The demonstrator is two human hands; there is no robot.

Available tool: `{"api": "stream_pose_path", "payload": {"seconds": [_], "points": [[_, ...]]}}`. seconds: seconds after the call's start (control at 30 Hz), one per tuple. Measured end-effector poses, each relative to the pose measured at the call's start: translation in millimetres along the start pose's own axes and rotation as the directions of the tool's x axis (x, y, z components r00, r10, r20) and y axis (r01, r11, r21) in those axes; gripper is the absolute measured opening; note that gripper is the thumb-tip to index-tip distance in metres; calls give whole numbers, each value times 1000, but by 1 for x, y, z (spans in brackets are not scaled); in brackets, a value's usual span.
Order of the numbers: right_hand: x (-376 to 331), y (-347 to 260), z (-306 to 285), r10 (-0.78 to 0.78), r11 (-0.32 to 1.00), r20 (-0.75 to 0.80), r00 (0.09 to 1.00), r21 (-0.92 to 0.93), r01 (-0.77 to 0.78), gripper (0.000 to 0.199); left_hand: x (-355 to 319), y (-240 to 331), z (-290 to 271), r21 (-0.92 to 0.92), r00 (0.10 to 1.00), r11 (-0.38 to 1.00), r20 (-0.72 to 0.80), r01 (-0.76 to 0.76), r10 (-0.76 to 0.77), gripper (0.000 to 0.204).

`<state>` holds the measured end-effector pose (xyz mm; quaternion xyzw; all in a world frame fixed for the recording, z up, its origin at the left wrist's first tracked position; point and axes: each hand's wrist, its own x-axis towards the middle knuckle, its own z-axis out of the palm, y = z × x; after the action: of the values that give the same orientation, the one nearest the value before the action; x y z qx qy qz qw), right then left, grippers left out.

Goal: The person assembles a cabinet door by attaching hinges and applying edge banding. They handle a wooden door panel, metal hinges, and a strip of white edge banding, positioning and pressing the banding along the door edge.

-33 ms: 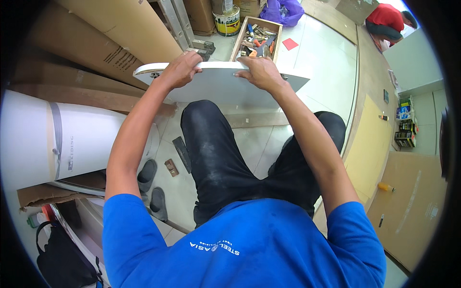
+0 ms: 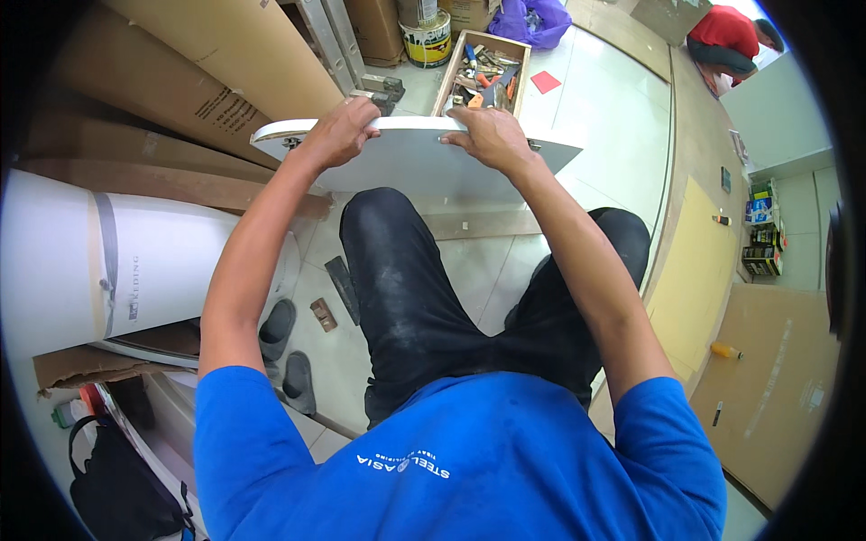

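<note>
A white panel (image 2: 397, 162) stands on its edge in front of my knees, with a metal hinge-like fitting near each end. My left hand (image 2: 345, 131) is closed over its top edge on the left side, fingers on the far face. Further right, my right hand (image 2: 492, 140) grips the same edge, its thumb against the near face. Just beyond the panel lies a wooden tray (image 2: 448, 77) with hand tools and wood scraps inside. The panel's far face is hidden.
Cardboard (image 2: 180, 54) and a large white roll (image 2: 171, 261) crowd the left. Grey slippers (image 2: 278, 329) and a small wooden block (image 2: 322, 315) lie on the floor. A paint can (image 2: 426, 47) and purple bag (image 2: 532, 22) stand beyond. A person in red (image 2: 726, 36) bends at far right.
</note>
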<state>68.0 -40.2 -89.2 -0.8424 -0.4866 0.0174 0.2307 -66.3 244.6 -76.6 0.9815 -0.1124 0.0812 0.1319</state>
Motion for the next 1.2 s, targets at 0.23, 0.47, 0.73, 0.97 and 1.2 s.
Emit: {"api": "stream_pose_path", "payload": {"seconds": [0.23,0.47,0.73,0.97,1.2], "points": [[3,26,0,-32,999,-50,998,-1,32,51,-18,-19,-18,-122,996,989,9,88,-87,43],[-10,93,-59,253,952,221,942,119,-284,62,-32,-42,-37,-341,937,873,110,348,-331,41],[9,7,-16,-185,946,-109,977,251,207,61,-28,-46,-33,-526,947,788,150,320,-285,48],[49,-38,24,-141,902,-131,981,391,182,37,-94,-95,-68,-612,788,600,62,514,-613,55],[51,-32,34,-136,903,-174,975,383,195,30,-97,-61,-20,-732,788,547,-21,407,-615,53]]}}
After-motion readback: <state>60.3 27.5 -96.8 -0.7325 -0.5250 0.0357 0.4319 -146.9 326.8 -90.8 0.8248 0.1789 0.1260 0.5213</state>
